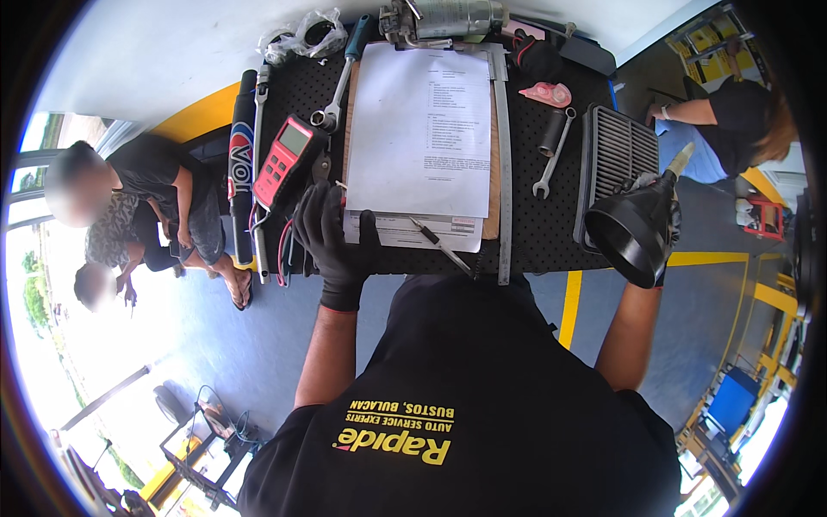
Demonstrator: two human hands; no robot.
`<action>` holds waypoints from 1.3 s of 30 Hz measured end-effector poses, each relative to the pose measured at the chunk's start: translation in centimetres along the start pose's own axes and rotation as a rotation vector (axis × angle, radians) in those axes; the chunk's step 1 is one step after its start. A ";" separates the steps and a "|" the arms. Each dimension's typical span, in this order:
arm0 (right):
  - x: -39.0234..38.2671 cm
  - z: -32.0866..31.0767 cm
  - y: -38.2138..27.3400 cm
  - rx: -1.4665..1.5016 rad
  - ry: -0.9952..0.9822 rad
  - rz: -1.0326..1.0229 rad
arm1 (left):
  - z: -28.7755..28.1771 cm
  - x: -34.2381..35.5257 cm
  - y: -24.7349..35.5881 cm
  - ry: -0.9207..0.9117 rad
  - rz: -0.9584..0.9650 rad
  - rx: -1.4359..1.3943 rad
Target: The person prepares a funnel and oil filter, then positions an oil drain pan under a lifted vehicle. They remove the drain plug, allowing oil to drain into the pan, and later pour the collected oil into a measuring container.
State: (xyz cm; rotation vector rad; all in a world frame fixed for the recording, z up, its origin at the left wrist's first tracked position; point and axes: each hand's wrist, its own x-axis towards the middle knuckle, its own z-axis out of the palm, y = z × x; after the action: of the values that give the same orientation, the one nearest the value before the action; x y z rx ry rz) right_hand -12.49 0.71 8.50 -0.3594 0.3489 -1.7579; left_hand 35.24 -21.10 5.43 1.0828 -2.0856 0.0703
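– Holding what, that right hand?
– Black funnel. Wide mouth sits left of the fingers, tilted down-left; pale spout tip sticks up past them.
– Finger state there?
– Mostly hidden behind the funnel. Can't tell whether they pinch the neck or wrap round it. Only a bit of black glove shows.
– Nearest thing to those fingers otherwise?
– Air filter, just left of them, partly covered by the funnel. Further left: wrench, with the socket right beside it. Pink tape dispenser lies beyond both.
– And the left hand?
– Gloved too. Fingers loosely spread, thumb apart, nothing seen between them. Thumb overlaps the lower left of the paper; can't tell whether it presses.
– What's around those fingers?
– Pen right of the thumb, across the bottom edge of the sheets. Clipboard under the sheets, caliper flat along its far side from the thumb. Pliers straight ahead of the fingertips, ratchet farther on. Red meter ahead-left, thick black bar left of that.
– Anyone close?
– Person up-right of the right fingers, well apart.
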 end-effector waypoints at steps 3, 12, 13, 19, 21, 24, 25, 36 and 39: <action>0.0 -0.2 0.0 -0.016 0.001 -0.032 | 0.1 0.1 0.2 0.026 -0.020 -0.009; 0.0 -0.5 -0.3 -0.222 0.084 -0.109 | 0.0 0.1 0.1 0.028 0.007 -0.071; 0.1 -0.3 -0.2 -0.170 0.064 -0.099 | -0.1 0.1 0.1 0.033 0.012 -0.080; 0.3 2.3 1.2 -0.254 0.203 -0.209 | -0.2 0.0 0.1 0.052 0.034 -0.110; 0.3 2.6 1.4 -0.313 0.249 -0.235 | -0.3 -0.1 0.1 0.058 0.064 -0.142; 0.4 2.1 1.0 -0.319 0.143 -0.178 | -0.3 -0.3 0.1 0.036 0.064 -0.139; 0.5 1.7 0.9 -0.282 0.088 -0.151 | -0.3 -0.3 0.1 0.027 0.059 -0.130; 0.6 2.3 1.5 -0.208 -0.026 -0.141 | -1.0 2.0 4.4 -0.104 0.242 -0.391; 0.5 2.0 1.2 -0.182 -0.021 -0.130 | -0.3 3.1 8.7 -0.238 0.262 -0.609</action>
State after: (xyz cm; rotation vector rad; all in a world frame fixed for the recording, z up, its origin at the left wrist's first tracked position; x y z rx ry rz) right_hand -10.73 -0.08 9.82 -0.5411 0.4816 -1.8524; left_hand 28.07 -17.53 10.16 0.4633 -2.2275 -0.5552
